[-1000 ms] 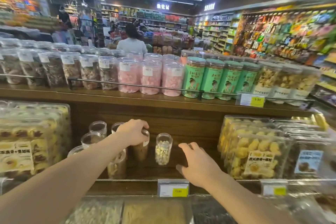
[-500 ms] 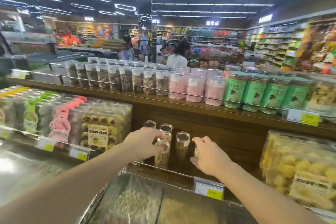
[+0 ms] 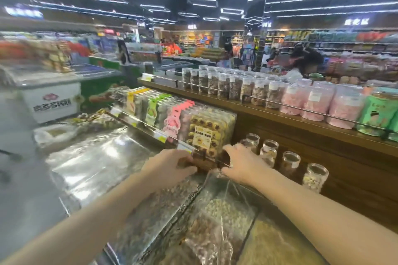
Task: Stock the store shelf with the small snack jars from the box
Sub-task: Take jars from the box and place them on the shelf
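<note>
1. So both hands are out over the front edge of the lower shelf (image 3: 355, 180). The left hand (image 3: 170, 166) has its fingers curled near the rail and price strip (image 3: 172, 139), but the frame is blurry and I honestly can't tell if it's holding anything or just resting there.
2. The right hand (image 3: 243, 163) sits just left of the small snack jars (image 3: 289, 162), fingers bent forward toward the back corner. Can't tell if there's a jar under the palm either, since the hand hides that spot.
3. The jars already placed stand upright in a loose cluster on the wooden lower shelf, lids up, labels on the sides. My guess is they're being pushed back and to the left so the row fills from the corner next to the cookie boxes (image 3: 206, 133).
4. One jar (image 3: 315, 177) stands off to the right, a bit apart from the others and well clear of either hand.
5. Relative to the grip: the nearest jars are just beyond and to the right of the right hand's fingertips, close or touching, hard to say which.
6. No box in view, so more jars probably come from somewhere off frame.
7. The clear bulk bin lids (image 3: 226, 206) sit right under both forearms.
</note>
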A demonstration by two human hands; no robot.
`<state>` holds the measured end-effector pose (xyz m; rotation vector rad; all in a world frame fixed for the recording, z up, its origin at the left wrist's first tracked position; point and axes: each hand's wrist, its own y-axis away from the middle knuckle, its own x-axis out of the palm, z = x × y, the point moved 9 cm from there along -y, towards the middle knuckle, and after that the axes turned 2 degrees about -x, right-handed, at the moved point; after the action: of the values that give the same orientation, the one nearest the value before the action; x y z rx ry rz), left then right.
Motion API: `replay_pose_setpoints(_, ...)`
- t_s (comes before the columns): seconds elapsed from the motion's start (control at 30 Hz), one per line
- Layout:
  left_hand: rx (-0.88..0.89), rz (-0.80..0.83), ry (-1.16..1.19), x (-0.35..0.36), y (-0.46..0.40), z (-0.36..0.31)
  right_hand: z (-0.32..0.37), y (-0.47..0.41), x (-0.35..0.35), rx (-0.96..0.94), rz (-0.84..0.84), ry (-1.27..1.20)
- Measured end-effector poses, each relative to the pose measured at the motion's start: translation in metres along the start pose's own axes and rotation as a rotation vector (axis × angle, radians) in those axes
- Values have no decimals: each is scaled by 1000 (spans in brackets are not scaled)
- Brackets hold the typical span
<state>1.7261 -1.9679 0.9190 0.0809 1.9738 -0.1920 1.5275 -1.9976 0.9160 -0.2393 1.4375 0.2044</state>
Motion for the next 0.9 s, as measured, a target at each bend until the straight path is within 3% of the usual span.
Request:
replay_pose_setpoints(0.4, -315, -68, -66, -115, 230, 217, 333, 27, 42, -360, 76, -12)
replay_pose_setpoints(0.7, -714, -145, -78, -168, 481, 395, 620, 115, 104, -737, 181, 5)
replay_pose_setpoints(0.9, -1002, -220, -58, -186, 653, 462, 788, 202, 153, -1027, 289, 59)
